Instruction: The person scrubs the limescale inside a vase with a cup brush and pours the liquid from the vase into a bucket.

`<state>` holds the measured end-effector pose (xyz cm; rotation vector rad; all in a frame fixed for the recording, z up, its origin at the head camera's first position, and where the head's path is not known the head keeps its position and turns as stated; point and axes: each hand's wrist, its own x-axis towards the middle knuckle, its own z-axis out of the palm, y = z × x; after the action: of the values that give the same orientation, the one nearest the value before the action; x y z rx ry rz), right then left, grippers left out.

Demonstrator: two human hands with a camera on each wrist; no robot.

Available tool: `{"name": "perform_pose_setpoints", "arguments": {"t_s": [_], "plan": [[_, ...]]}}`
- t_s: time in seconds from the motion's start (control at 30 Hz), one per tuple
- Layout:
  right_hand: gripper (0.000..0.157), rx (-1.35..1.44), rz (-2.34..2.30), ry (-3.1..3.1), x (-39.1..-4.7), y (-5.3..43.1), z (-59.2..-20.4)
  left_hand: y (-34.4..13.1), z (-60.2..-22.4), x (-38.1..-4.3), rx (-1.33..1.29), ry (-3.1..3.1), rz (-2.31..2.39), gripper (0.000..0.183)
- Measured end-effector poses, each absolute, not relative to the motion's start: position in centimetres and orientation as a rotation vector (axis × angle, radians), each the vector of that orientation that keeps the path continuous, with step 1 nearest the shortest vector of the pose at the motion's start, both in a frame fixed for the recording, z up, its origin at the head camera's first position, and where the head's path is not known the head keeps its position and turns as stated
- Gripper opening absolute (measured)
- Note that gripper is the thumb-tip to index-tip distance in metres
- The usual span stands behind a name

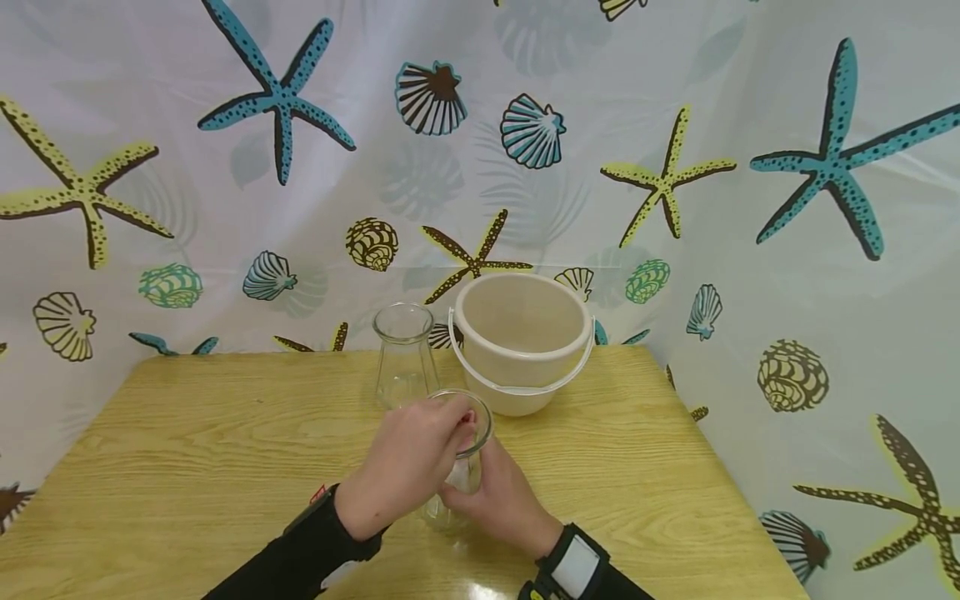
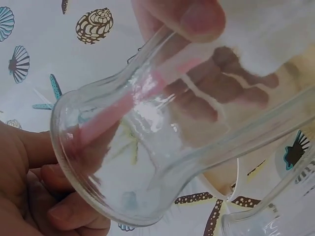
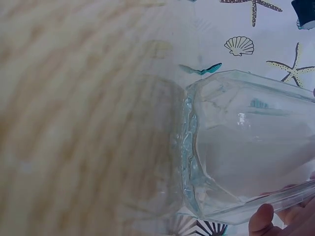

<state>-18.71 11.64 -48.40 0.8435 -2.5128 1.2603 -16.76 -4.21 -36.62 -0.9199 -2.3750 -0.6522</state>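
Note:
A clear glass vase (image 1: 442, 508) with a flared rim stands near the middle of the table. My right hand (image 1: 510, 500) grips its body from the right, thumb in front and fingers around the far side. At the mouth, my left hand (image 1: 412, 454) has curled fingers at and inside the rim, pinching the end of a slim pink stick (image 2: 123, 108). Through the glass in the left wrist view, the stick runs down the neck; its far end is lost in a whitish blur. The right wrist view shows the vase's thick base (image 3: 192, 152) and my right fingertips (image 3: 261, 219).
Just behind stands a second clear glass vase (image 1: 405, 367). To its right is a white bucket (image 1: 517, 375) with its handle hanging in front. The wooden table (image 1: 225, 433) meets a curtain (image 1: 465, 183) printed with starfish and shells along the back and right.

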Motion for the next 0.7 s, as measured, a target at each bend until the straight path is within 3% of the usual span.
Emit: {"name": "perform_pose_setpoints", "arguments": {"t_s": [0.4, 0.7], "plan": [[0.096, 0.855, 1.300, -2.514, -18.8, 11.6, -48.3, -4.4, -37.3, -18.5, -0.882, -2.319, -0.570, 0.008], [0.085, 0.845, 1.318, -2.517, -18.7, 11.6, -48.1, -5.2, -37.2, -18.7, -0.848, -2.338, -0.447, 0.010]]}}
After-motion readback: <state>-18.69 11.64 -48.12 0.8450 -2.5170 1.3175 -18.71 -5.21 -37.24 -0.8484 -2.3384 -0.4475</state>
